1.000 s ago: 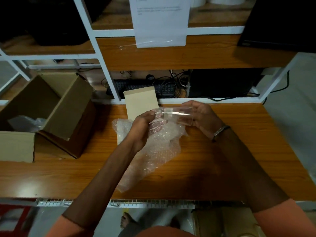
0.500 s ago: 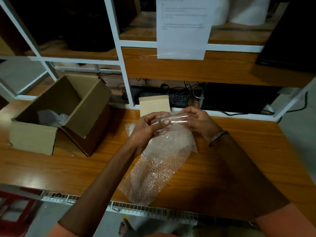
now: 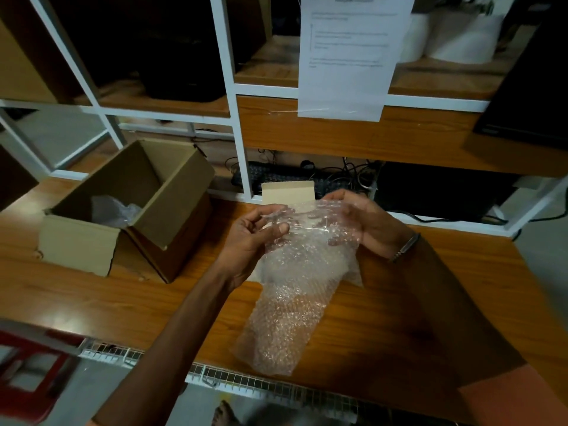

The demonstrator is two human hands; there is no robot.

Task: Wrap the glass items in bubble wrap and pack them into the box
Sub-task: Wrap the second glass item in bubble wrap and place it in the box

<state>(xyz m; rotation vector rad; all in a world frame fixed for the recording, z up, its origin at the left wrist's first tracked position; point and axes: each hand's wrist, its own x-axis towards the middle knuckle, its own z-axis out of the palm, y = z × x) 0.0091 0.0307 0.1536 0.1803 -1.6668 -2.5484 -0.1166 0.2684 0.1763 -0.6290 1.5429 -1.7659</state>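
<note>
Centre of frame: both hands raised above the wooden worktop (image 3: 107,302), working a clear drinking glass (image 3: 307,224) into a sheet of bubble wrap (image 3: 295,290). A second ago the glass lay bare across the hands with the wrap bunched beneath; now the top edge of the sheet is drawn up over it, so the glass shows only dimly through the bubbles. Left hand (image 3: 252,238): fingers closed, pinching wrap against one end of the glass. Right hand (image 3: 365,224): fingers curled round the other end, wrap under them. The rest of the sheet hangs loose toward the near edge of the worktop.

Judgement: first turn of the wrap is begun, not finished; most of the sheet remains to be rolled.

Left of frame: open cardboard box (image 3: 129,210) on the worktop, well apart from the hands, a pale wrapped bundle (image 3: 110,210) already inside. A small cardboard piece (image 3: 287,192) stands just behind the hands.
</note>
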